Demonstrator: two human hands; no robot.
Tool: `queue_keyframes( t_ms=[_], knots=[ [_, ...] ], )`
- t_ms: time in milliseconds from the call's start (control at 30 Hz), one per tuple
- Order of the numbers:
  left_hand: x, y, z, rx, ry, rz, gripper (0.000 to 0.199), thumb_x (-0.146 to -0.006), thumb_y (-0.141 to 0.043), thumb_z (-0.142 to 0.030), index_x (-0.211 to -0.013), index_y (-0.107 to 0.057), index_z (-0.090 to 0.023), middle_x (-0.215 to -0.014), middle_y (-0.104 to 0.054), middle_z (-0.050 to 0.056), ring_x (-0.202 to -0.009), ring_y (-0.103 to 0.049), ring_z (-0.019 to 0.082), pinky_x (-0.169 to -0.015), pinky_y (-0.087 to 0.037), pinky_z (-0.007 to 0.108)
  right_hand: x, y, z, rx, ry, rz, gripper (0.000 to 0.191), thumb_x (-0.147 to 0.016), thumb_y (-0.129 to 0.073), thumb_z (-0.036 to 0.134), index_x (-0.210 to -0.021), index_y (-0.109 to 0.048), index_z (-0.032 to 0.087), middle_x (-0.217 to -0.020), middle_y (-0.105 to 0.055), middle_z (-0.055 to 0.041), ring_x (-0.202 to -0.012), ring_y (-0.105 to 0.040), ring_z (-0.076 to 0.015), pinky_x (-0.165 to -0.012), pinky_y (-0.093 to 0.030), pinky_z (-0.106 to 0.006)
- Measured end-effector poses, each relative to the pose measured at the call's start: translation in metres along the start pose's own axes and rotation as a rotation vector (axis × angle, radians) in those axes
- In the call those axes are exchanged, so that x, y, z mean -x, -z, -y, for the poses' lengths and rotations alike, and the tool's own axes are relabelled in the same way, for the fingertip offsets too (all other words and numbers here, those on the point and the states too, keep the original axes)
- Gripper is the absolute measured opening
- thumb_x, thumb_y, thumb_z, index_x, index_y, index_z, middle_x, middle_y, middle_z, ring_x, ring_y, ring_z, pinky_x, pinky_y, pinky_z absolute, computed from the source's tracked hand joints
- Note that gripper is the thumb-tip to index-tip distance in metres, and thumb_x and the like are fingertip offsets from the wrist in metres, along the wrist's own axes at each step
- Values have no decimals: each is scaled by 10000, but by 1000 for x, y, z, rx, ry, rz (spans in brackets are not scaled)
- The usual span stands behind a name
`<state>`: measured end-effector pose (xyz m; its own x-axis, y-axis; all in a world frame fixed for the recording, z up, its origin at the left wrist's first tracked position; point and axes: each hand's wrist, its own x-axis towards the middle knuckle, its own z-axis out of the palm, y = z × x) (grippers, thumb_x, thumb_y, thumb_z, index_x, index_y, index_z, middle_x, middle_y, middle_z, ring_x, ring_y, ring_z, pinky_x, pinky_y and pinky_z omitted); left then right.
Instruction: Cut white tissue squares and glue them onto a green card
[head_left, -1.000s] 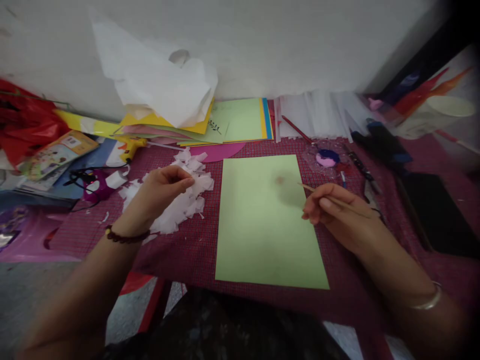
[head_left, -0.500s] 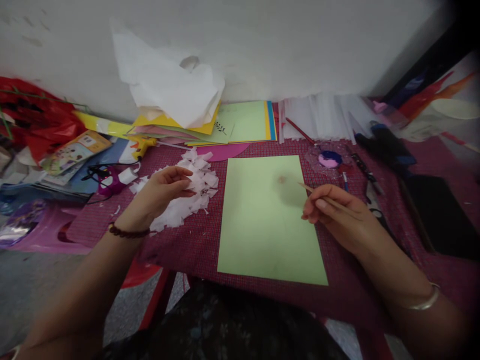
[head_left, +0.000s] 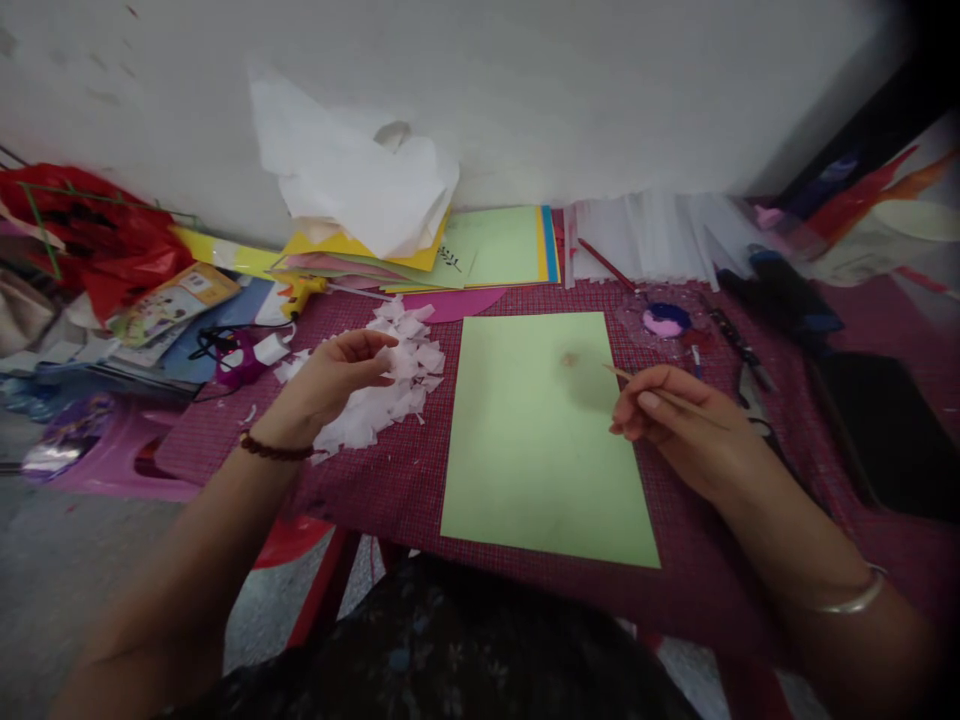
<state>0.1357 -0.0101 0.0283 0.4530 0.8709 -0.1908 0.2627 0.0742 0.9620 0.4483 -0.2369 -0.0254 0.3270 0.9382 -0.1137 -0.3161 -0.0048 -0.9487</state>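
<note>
Above a heap of small white paper pieces is my left hand, its fingers bent and a gap showing between thumb and fingertips. White shows in that gap; whether it is a held piece or the heap behind, I cannot tell. My right hand is closed round a thin wooden stick, held like a pen with its pointed tip to the left. The tip is over the right part of a light green paper sheet lying flat. A small brownish spot shows on the sheet.
Coloured paper and crumpled white paper are at the back. A palette with purple and pink paint, a dark pen and a black phone-like slab lie right. A yellow glue gun and booklet are left.
The whole view has shifted slightly, so things appear a little further right. Both hands keep nearly the same pose, and the wooden stick stays in my right hand.
</note>
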Motion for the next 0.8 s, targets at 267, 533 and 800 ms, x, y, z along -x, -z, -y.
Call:
queue_keyframes(
  t_ms=[267,533,800],
  knots=[
    [-5,-3,-6,40,57,-50,126,-646,-784,-239,-665,-674,-180,-695,-653,7,-699,-627,143,-804,-553,352,0,1,-1,14,3,-4,99,-818,-741,311,-845,-684,235,-716,-702,2,-596,-609,-106,-570,-469,-209],
    [-10,-3,-11,-128,-212,-88,113,-695,-772,-302,-675,-726,-201,-1143,-697,81,-1244,-511,232,-1040,-394,363,2,0,0,38,12,-18,77,-840,-715,304,-856,-668,246,-727,-691,-13,-610,-604,-135,-568,-459,-270],
    [1,-27,-22,-265,-62,-58,148,-718,-753,-377,-773,-784,-243,-751,-717,36,-556,-469,122,-487,-354,248,1,-13,0,83,53,-29,194,-767,-772,298,-807,-597,222,-751,-690,25,-623,-605,-107,-615,-473,-246]
  ],
)
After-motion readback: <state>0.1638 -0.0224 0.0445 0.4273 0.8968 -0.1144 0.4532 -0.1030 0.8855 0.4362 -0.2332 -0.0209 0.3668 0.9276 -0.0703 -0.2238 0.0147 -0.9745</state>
